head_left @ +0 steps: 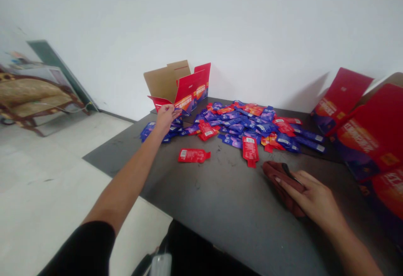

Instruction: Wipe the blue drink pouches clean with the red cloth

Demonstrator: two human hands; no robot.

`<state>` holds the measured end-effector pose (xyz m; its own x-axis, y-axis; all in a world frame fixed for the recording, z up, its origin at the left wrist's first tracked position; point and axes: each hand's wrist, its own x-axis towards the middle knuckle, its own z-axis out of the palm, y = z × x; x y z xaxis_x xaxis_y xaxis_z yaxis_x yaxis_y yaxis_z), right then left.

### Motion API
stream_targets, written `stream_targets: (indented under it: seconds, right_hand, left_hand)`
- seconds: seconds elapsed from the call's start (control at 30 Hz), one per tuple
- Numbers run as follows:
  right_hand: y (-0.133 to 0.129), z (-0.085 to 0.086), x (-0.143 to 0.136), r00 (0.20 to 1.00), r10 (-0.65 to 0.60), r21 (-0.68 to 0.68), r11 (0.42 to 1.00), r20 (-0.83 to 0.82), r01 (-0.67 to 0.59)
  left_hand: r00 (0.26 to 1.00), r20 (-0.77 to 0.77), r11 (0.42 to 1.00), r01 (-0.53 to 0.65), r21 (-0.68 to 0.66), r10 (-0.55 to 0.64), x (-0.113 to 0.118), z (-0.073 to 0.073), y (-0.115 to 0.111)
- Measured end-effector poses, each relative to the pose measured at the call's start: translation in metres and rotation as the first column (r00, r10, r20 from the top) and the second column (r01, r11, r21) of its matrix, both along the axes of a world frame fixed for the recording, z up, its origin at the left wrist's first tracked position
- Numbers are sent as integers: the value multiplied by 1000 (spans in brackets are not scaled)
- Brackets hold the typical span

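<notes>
My left hand [165,118] reaches far forward on the left, beside the front of an open red and blue carton [189,93]. Its fingers are pressed together, and a blue edge shows by the fingertips; what they pinch is too small to make out. Blue sachets [147,131] lie beneath and around this hand. On the right, my right hand [315,196] grips a folded brown cloth [280,183] with a dark strip on it, thumb on top. Nearby, a red sachet [250,150] lies flat, and another red sachet [194,155] is further left.
A heap of blue, red and orange sachets [239,121] spreads over the back of the dark table [214,200], near the white wall. Red cartons [371,137] stand at the right edge, one with raised flaps. A wooden-framed settee [37,100] is on the floor at far left.
</notes>
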<state>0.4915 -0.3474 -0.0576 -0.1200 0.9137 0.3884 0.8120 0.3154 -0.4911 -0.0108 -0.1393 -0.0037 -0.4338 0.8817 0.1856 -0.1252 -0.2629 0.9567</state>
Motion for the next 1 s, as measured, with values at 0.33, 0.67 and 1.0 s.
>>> stream_targets:
  seconds: [0.33, 0.67, 1.0]
  right_hand:
    - [-1, 4, -4, 999, 47, -6, 999, -22, -47]
    - [-2, 2, 0, 997, 64, -70, 996, 31, -61]
    - [-5, 12, -6, 995, 99, -99, 990, 14, -97]
  left_hand:
    - [978, -208, 999, 15, -42, -23, 21, -17, 25]
    - [770, -634, 994, -108, -29, 65, 17, -26, 29]
    - [550, -832, 986, -163, -21, 73, -15, -19, 11]
